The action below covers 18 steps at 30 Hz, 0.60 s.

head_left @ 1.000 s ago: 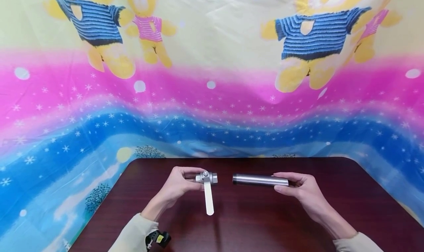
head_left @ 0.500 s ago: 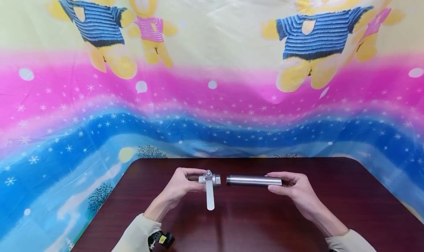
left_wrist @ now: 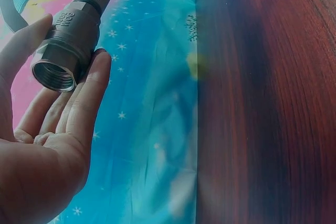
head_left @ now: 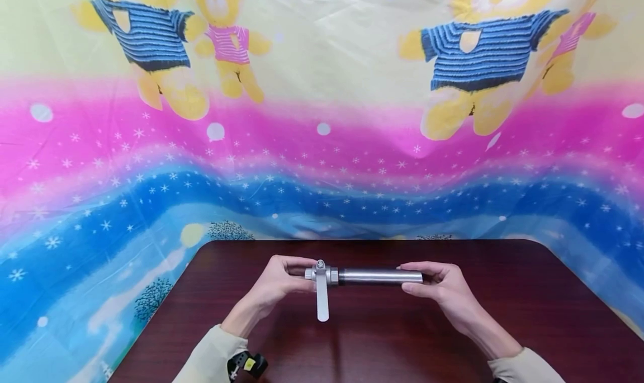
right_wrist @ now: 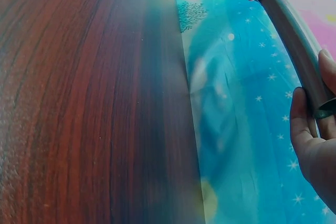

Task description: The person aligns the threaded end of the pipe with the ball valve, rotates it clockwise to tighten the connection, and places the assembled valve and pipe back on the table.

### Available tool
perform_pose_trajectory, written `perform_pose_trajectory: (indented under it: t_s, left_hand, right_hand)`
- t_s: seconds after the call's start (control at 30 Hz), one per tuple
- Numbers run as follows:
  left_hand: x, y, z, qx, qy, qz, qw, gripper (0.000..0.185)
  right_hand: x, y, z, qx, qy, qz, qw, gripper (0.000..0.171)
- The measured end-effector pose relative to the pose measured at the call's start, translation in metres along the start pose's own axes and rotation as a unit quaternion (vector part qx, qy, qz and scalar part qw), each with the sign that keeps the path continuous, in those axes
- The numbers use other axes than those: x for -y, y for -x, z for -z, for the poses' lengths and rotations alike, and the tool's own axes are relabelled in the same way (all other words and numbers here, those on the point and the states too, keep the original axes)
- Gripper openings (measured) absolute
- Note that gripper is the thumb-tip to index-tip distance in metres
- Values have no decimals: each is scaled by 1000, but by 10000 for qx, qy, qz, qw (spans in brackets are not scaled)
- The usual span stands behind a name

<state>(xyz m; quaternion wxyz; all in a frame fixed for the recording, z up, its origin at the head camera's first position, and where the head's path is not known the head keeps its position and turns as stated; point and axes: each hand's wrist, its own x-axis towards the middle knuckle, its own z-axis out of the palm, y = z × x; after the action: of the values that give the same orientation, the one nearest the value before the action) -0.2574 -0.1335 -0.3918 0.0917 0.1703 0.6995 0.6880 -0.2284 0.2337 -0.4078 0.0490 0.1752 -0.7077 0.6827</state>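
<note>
While the pipe (head_left: 379, 276) meets the valve (head_left: 320, 273) at the lower centre of the head view, I judge cross-threading to be the main risk. The two parts sit end to end above the dark table (head_left: 382, 338), and I cannot tell whether the threads have caught or only touch. My left hand (head_left: 278, 282) curls round the valve body, fingers wrapped behind it; in the left wrist view the valve (left_wrist: 65, 45) lies cradled at upper left, its open threaded end facing the camera. My right hand (head_left: 443, 287) grips the far end of the pipe, thumb and fingers closed around it; at the right edge of the right wrist view the pipe (right_wrist: 294, 35) slants up toward the valve. Because that hold is so far from the joint, a small wrist tilt could swing the tip off axis and jam the threads. The white handle (head_left: 322, 302) hangs down toward me; if the valve rolls in my left palm, it could knock the table.
</note>
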Motion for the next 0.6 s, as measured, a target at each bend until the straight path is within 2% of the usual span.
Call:
perform_pose_trajectory:
  t_s: [0.6]
  left_hand:
    - [2, 0, -1, 79, 95, 50, 9999, 53]
  right_hand:
    - [0, -1, -2, 11, -32, -106, 9999, 38]
